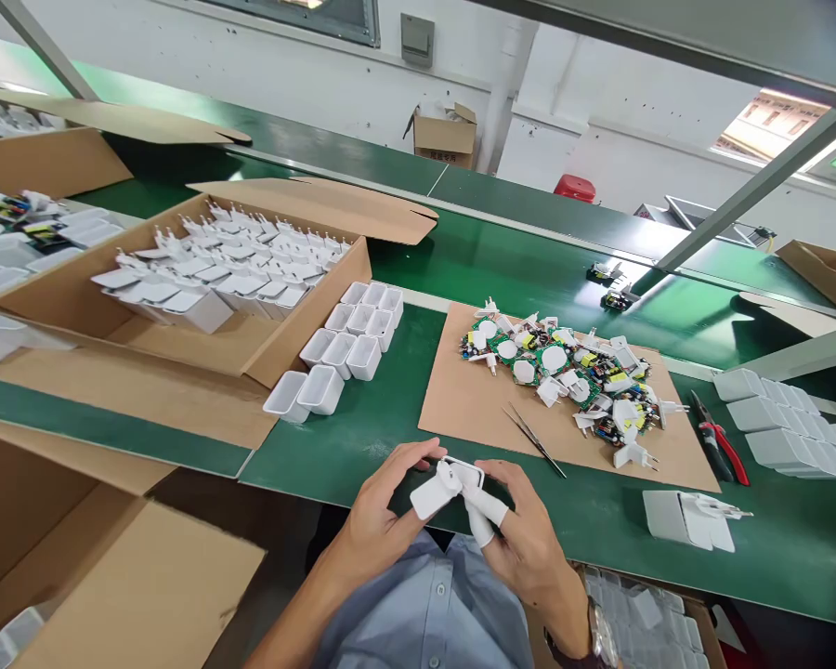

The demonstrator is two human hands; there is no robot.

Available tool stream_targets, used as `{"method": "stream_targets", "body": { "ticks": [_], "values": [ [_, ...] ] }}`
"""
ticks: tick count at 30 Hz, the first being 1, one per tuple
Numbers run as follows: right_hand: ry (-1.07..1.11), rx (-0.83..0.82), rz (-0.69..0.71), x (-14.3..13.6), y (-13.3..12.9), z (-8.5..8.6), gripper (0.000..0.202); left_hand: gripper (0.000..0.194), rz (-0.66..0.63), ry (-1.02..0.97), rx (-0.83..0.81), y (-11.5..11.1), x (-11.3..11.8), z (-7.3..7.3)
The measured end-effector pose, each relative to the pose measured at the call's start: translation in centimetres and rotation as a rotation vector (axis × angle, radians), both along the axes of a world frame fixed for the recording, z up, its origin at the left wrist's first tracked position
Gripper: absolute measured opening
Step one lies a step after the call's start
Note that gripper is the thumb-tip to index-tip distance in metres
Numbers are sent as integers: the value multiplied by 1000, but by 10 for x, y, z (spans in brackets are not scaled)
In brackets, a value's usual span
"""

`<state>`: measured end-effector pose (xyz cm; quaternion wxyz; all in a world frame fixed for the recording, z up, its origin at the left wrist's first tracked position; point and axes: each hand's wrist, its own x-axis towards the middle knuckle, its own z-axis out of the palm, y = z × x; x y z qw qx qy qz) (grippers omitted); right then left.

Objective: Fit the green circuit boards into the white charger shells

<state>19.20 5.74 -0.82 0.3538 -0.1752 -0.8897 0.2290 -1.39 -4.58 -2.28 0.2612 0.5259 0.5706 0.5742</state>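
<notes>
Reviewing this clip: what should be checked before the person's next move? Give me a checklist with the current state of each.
1. White housing held between left hand and right hand: ok.
2. White plate flush in the housing's opening: not ok, it sticks out to one side.
3. Contents inside the housing properly placed: cannot tell, largely hidden.
4. White finger covers on the right hand's fingers: ok, two show.
5. Tweezers out of the hands' way: ok, lying on the cardboard sheet beyond them.
</notes>
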Motion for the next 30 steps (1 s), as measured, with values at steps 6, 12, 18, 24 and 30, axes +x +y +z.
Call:
{"method": "stream_targets", "body": {
  "ticks": [6,12,18,24,30],
  "values": [
    [-87,-33,15,3,3,-8,55,45,-9,41,10,6,0,4],
    [-71,22,13,1,-1,-12,62,44,8,70,-4,5,0,1],
    [191,-448,-46,-12,-2,-6,38,57,31,91,-39,6,6,0],
    [582,-1535,-92,-24,-9,4,28,77,36,147,127,12,30,11],
    [708,-1793,-112,-28,-19,7,34,68,64,220,206,21,36,24]
  ]
}}
